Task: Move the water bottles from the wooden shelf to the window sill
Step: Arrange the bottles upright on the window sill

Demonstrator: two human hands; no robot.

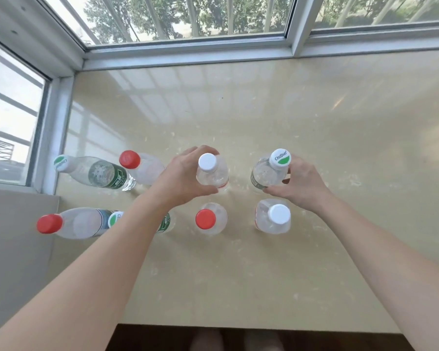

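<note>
Water bottles [211, 171] stand upright, caps up, both hands [183, 177] [303, 184] gripping one each.

Left hand [185, 178]: fingers curled round the white-capped bottle [212, 174], which is upright.
Right hand [303, 184]: grips the green-and-white-capped bottle [265, 174], at 3 o'clock of the white-capped bottle.
Window sill [314, 117]: glossy beige, with the window frame [188, 55] along its 12 and 9 o'clock edges.
Near row: red-capped bottle [211, 222] at 6 o'clock of the left hand's; second white-capped bottle [273, 220] at 6 o'clock of the right hand's.
Toward 9 o'clock: four other bottles [94, 172], one partly hidden by the left forearm.
</note>
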